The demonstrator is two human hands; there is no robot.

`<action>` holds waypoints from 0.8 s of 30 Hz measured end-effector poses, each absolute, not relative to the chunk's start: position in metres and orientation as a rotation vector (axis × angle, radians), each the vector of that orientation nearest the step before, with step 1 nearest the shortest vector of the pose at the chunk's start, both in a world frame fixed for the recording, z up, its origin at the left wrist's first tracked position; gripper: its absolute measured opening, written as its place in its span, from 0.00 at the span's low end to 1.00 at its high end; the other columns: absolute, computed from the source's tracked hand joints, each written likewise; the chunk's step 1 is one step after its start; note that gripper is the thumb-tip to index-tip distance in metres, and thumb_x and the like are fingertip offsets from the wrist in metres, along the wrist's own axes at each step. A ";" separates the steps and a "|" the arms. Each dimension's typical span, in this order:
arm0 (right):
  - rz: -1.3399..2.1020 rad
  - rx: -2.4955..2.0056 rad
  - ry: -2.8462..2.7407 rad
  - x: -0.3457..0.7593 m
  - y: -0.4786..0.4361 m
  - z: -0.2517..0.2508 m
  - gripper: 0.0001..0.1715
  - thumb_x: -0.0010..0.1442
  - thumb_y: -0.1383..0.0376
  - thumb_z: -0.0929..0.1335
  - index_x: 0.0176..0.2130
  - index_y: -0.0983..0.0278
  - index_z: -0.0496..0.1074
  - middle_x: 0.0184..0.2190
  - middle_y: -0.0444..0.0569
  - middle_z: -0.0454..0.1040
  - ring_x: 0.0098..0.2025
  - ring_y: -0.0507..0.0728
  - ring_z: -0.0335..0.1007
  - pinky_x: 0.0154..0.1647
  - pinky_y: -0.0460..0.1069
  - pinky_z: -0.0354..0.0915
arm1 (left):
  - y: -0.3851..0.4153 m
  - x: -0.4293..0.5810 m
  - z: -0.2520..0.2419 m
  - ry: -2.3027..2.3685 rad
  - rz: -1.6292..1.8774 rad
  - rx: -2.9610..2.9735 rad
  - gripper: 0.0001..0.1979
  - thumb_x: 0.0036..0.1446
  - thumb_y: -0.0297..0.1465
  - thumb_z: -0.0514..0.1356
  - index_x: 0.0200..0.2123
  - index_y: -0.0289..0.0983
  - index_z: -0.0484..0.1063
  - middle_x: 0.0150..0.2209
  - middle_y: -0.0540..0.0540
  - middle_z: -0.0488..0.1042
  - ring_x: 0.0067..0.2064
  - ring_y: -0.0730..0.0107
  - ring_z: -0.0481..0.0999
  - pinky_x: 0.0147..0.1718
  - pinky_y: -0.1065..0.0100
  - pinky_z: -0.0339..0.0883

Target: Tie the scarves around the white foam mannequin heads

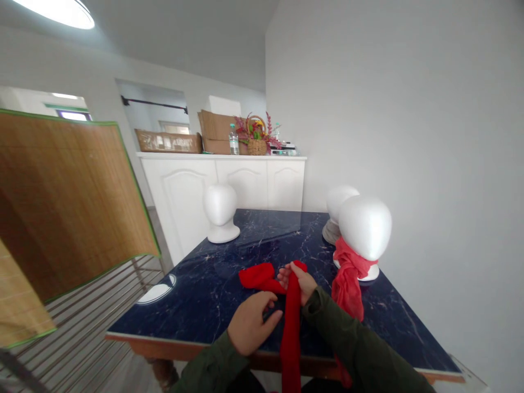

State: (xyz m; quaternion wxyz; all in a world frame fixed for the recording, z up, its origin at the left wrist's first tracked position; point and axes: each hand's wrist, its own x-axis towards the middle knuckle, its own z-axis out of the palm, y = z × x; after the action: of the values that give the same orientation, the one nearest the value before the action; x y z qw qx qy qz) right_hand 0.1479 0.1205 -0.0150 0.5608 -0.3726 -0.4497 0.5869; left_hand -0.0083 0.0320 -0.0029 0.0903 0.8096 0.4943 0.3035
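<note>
Red scarf (291, 322), plain, long, narrow, partly on dark-blue table (213, 311)

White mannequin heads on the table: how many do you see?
3: a bare head at the left of the table, a head with a red scarf on the right, and a third head, partly hidden behind that one.

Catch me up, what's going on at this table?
A person is handling a long red cloth. The right hand grips it; the left hand is beside it, thumb and fingers apart. Part of the cloth lies on the dark blue table, and a length hangs over the near edge. The front right white head form wears a lighter red scarf around its neck; the left head form is bare.
</note>
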 end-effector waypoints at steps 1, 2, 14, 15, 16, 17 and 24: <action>1.263 -0.933 -1.023 0.156 0.131 -0.019 0.28 0.46 0.43 0.65 0.29 0.66 0.69 0.35 0.57 0.74 0.43 0.64 0.71 0.44 0.60 0.64 | 0.046 -0.023 -0.005 1.544 0.973 2.361 0.12 0.55 0.37 0.52 0.40 0.39 0.67 0.36 0.46 0.72 0.38 0.66 0.71 0.39 0.66 0.64; 1.154 -0.983 -0.997 0.164 0.140 -0.022 0.27 0.45 0.43 0.66 0.29 0.65 0.69 0.38 0.57 0.74 0.48 0.64 0.67 0.49 0.60 0.60 | 0.064 -0.039 -0.008 1.643 1.041 2.309 0.13 0.55 0.37 0.51 0.40 0.38 0.67 0.37 0.46 0.72 0.39 0.66 0.71 0.40 0.66 0.65; 0.736 -1.104 -1.138 0.175 0.155 -0.053 0.18 0.50 0.51 0.66 0.29 0.64 0.74 0.39 0.55 0.74 0.47 0.62 0.68 0.55 0.57 0.57 | 0.269 -0.147 -0.025 2.570 1.405 1.471 0.33 0.51 0.41 0.52 0.54 0.22 0.55 0.53 0.28 0.62 0.56 0.48 0.59 0.53 0.54 0.53; 0.738 -1.105 -1.148 0.173 0.154 -0.055 0.18 0.51 0.52 0.66 0.29 0.64 0.74 0.39 0.54 0.74 0.47 0.62 0.67 0.55 0.57 0.57 | 0.279 -0.148 -0.025 2.605 1.420 1.418 0.35 0.51 0.42 0.52 0.55 0.22 0.54 0.53 0.28 0.60 0.57 0.47 0.58 0.53 0.53 0.52; 0.744 -1.108 -1.153 0.171 0.154 -0.056 0.18 0.52 0.52 0.66 0.30 0.64 0.74 0.40 0.54 0.74 0.47 0.61 0.67 0.55 0.57 0.57 | 0.288 -0.149 -0.025 2.634 1.431 1.378 0.37 0.50 0.44 0.53 0.55 0.22 0.52 0.54 0.27 0.59 0.57 0.46 0.57 0.53 0.52 0.52; 0.756 -1.113 -1.154 0.170 0.153 -0.056 0.17 0.53 0.53 0.65 0.31 0.64 0.74 0.40 0.54 0.74 0.47 0.61 0.67 0.55 0.57 0.57 | 0.296 -0.150 -0.025 2.658 1.440 1.349 0.39 0.49 0.46 0.54 0.56 0.22 0.51 0.55 0.27 0.59 0.57 0.45 0.56 0.53 0.51 0.51; 0.785 -1.069 -1.173 0.167 0.149 -0.055 0.14 0.56 0.55 0.64 0.30 0.63 0.72 0.37 0.51 0.73 0.44 0.58 0.67 0.51 0.53 0.60 | 0.343 -0.163 -0.023 2.798 1.409 1.291 0.49 0.44 0.52 0.55 0.58 0.22 0.44 0.56 0.27 0.56 0.58 0.45 0.54 0.54 0.49 0.49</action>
State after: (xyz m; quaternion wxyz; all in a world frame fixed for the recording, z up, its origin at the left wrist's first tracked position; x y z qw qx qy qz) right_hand 0.1673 0.1491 -0.0548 0.6332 -0.4673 -0.5127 0.3432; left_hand -0.1633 0.3431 -0.0230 -0.1232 0.3780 0.8195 0.4126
